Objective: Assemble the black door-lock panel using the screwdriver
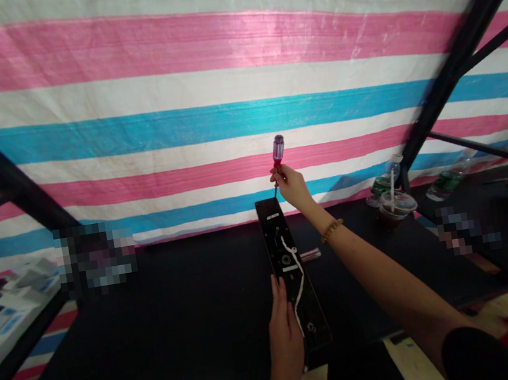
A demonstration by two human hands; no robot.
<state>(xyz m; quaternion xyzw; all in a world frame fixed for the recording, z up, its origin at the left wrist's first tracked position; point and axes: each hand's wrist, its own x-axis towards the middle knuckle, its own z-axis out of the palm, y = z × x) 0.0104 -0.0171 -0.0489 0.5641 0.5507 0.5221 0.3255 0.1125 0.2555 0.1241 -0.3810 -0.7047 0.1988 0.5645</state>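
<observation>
Screwdriver (278, 149) pinched upright in right hand (288, 183) — tip at far end of long black panel (310, 296) (white cable (301, 275) along it). Panel steadied on black tabletop (184, 329) by left hand (285, 326) — fingers extended, apparently pressed together.

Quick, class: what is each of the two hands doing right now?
Left hand: open, fingers against the black panel's edge.
Right hand: closed, holding the screwdriver.
</observation>
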